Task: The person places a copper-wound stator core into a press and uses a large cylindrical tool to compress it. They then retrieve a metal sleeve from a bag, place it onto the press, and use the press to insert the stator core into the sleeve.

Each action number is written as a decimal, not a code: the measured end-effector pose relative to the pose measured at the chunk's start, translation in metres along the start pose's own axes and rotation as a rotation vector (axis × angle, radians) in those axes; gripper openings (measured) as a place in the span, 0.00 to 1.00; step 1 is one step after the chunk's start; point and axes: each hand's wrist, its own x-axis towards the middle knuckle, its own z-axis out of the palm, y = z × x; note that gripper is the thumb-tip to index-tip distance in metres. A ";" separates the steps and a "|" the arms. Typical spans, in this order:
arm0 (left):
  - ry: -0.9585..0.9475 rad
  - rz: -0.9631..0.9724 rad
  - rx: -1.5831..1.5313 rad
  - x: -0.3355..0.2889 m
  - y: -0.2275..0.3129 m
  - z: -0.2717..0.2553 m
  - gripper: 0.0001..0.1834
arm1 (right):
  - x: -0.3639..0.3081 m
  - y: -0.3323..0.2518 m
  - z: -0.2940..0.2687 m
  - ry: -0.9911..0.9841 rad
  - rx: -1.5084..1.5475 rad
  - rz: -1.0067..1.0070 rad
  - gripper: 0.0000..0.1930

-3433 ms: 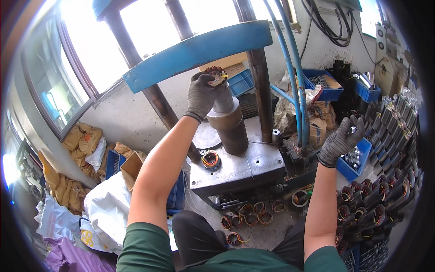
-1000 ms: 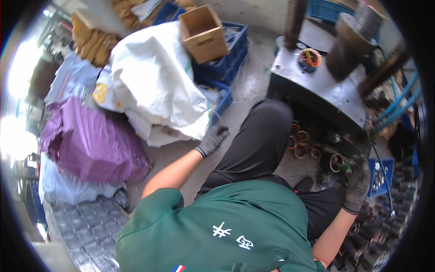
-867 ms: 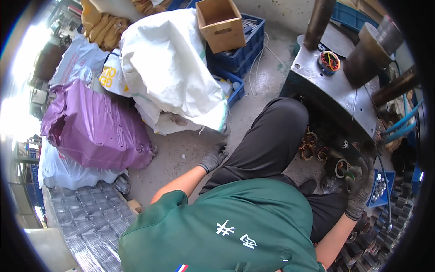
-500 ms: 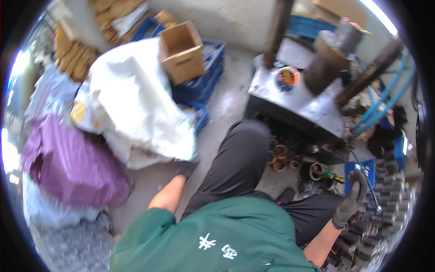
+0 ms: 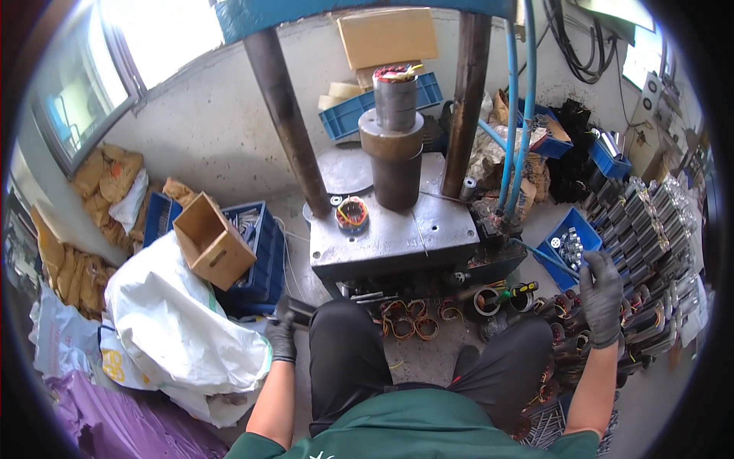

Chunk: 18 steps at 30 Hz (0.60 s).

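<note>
My left hand (image 5: 282, 340), in a dark glove, is beside my left knee, close to the edge of a white woven sack (image 5: 180, 314). Its fingers are blurred and partly hidden near a dark, bar-like shape (image 5: 300, 310); whether they grip it is unclear. My right hand (image 5: 602, 302), also gloved, is raised with its fingers stretched and nothing visible in it. It is nearest a blue bin (image 5: 547, 264) of small metal parts and rows of metal cylinders (image 5: 646, 264). Ahead stands a press; a metal cylinder (image 5: 395, 103) with windings on top sits on its ram (image 5: 391, 141).
A copper-wound coil (image 5: 352, 215) lies on the press table (image 5: 397, 241), between steel columns (image 5: 287, 115). Wound rings (image 5: 409, 320) and a green-handled tool (image 5: 514, 291) are on the floor below. At left, a cardboard box (image 5: 214, 241) rests on blue crates (image 5: 264, 252), near purple sheeting (image 5: 115, 421).
The view has swung and levelled, bringing the whole press into sight. My left hand shows more fully, with the dark bar-like shape beside it. My right hand stays raised near the blue bin.
</note>
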 end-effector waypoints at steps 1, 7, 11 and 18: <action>-0.059 0.002 -0.230 0.018 0.027 0.002 0.26 | 0.009 0.001 0.002 -0.012 -0.018 -0.023 0.12; -0.536 0.081 -0.863 0.025 0.245 0.070 0.39 | 0.047 0.007 0.002 -0.010 0.049 0.017 0.14; -0.536 0.135 -0.341 0.060 0.192 0.133 0.39 | 0.050 0.001 0.002 -0.095 0.052 -0.005 0.14; -0.290 0.411 0.485 0.033 0.233 0.251 0.55 | 0.032 0.017 0.002 -0.094 0.093 0.002 0.13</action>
